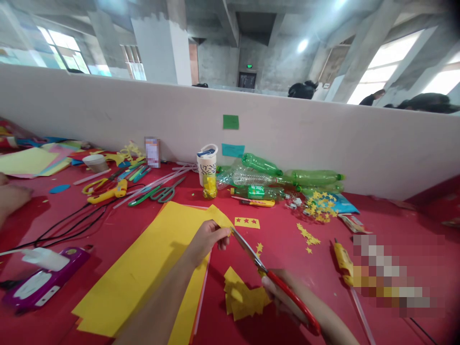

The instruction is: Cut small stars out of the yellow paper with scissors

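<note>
My left hand (209,239) pinches a small yellow piece, mostly hidden by the fingers, above the right edge of a stack of yellow sheets (143,268). My right hand (283,292) is closed round the red handles of a pair of scissors (247,247). The blade tips reach the piece at my left fingertips. Below the blades lie several yellow scraps (244,297) and a few loose yellow stars (259,248). A yellow strip with star-shaped holes (247,223) lies just beyond the scissors.
Green plastic bottles (316,177), a patterned cup (207,170) and a heap of yellow stars (321,206) stand along the white partition (179,115). Left are grey scissors (167,191), a yellow glue gun (109,192) and a purple power strip (46,278). Another glue gun (344,261) lies right.
</note>
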Tool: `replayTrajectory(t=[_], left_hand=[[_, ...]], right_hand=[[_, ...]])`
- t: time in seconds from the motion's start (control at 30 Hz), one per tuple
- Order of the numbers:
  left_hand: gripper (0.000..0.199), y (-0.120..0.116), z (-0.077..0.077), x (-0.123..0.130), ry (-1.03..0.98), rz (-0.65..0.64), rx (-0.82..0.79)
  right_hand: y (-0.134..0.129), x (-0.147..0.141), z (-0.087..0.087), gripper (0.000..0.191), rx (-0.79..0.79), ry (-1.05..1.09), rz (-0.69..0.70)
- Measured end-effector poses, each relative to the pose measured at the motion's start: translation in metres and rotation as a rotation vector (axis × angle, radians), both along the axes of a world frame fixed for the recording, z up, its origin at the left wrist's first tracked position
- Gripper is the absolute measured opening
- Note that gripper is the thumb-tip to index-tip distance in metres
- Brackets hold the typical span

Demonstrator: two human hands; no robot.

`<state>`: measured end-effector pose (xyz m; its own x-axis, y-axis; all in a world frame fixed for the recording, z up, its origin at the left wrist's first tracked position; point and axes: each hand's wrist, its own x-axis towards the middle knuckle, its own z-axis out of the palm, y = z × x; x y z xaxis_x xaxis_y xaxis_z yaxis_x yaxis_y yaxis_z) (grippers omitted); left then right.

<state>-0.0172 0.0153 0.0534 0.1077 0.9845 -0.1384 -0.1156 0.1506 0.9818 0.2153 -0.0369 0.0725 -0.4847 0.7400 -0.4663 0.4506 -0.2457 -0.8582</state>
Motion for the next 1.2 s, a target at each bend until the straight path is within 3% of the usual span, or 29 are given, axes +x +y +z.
replayTrajectory(t=[0.47, 0.63, 0.8, 0.93, 1.2], left_hand=[[0.024, -0.001, 0.002, 0.001, 0.0, 0.006, -0.002], [0.027, -0.003, 0.001, 0.003, 0.0, -0.007, 0.027], [0.03, -0.008, -0.005, 0.011, 0.006, 0.058, 0.018], [0.031, -0.011, -0.01, 0.02, -0.04, 0.109, 0.019], [0.032, -0.015, -0.006, 0.026, -0.022, 0.107, 0.047]], right_hand=[[-0.001, 0.001, 0.0, 0.055, 0.009, -0.015, -0.015], [0.0, 0.001, -0.008, 0.056, -0.011, 0.05, 0.018], [-0.003, -0.002, -0.02, 0.058, 0.008, 0.084, -0.071], [-0.005, -0.004, -0.026, 0.057, -0.003, 0.129, -0.042], [-0.009, -0.01, -0.033, 0.056, 0.069, 0.18, -0.072]])
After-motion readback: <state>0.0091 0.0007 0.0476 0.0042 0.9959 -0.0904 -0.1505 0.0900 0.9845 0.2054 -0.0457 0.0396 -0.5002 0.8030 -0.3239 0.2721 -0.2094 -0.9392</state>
